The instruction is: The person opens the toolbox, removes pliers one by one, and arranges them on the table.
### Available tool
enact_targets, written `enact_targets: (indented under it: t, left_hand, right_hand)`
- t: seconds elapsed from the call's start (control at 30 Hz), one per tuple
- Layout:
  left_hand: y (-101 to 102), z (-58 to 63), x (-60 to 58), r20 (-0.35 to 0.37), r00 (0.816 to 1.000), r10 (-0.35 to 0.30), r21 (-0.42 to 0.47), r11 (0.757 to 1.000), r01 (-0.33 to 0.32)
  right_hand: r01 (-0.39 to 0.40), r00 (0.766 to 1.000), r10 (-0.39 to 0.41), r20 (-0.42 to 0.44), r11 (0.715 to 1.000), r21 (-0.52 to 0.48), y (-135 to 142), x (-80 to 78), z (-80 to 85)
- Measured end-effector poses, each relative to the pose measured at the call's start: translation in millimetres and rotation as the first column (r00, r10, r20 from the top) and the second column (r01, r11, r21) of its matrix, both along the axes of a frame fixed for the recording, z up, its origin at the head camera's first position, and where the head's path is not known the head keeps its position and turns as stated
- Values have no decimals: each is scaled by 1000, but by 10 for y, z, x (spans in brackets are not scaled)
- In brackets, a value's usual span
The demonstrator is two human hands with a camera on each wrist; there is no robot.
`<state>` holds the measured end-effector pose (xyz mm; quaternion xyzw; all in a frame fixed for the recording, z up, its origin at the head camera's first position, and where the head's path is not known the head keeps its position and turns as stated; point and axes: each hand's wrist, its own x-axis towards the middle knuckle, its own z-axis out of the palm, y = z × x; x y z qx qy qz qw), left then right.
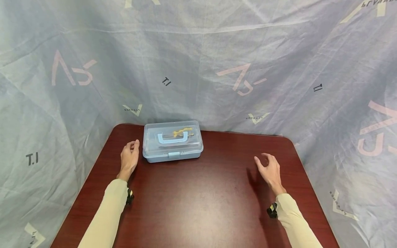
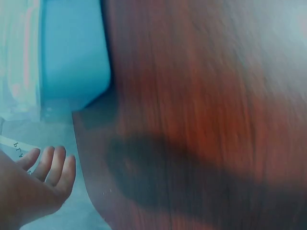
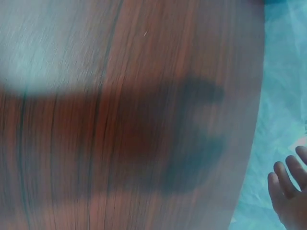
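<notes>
A light-blue plastic case (image 1: 173, 156) with a clear lid and a folding handle stands near the back left of the table, its front latch facing me. Something yellow (image 1: 182, 131) shows at its lid; whether it lies inside or on top I cannot tell. Just left of the case is my left hand (image 1: 129, 156), fingers loosely bent, apart from it and holding nothing. In the left wrist view the case's blue side (image 2: 74, 52) appears above that hand (image 2: 41, 187). My right hand (image 1: 270, 170) hovers over the right part of the table, thumb and fingers spread, with nothing in it.
The dark red wooden table (image 1: 192, 199) has rounded back corners. Grey printed cloth (image 1: 198, 69) hangs behind it and along both sides, close to its edges. Each wrist wears a small black camera, such as the right one (image 1: 272, 210). Both hands cast shadows on the wood.
</notes>
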<state>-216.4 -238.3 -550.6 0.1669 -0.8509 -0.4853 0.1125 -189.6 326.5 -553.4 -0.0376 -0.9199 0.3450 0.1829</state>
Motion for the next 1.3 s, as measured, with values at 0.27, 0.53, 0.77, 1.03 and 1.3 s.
enact_targets:
  t: [0.27, 0.53, 0.77, 1.03, 1.3]
  left_hand:
    - [127, 25, -85, 50, 999, -8, 121, 993, 2]
    - [123, 25, -106, 73, 996, -55, 165, 985, 42]
    - [57, -2, -123, 114, 974, -195, 281, 947, 156]
    - [67, -37, -139, 121, 959, -256, 328, 922, 205]
    - [120, -77, -162, 102, 953, -287, 374, 898, 231]
  right_hand:
    - [14, 999, -11, 37, 997, -78, -119, -12, -15]
    - [-31, 998, 35, 58, 997, -70, -191, -24, -22]
    - [-55, 996, 61, 68, 995, -85, -241, -39, -5]
    - [-69, 990, 86, 110, 985, -157, -356, -75, 19]
    - [-52, 978, 96, 187, 972, -228, -482, -121, 32]
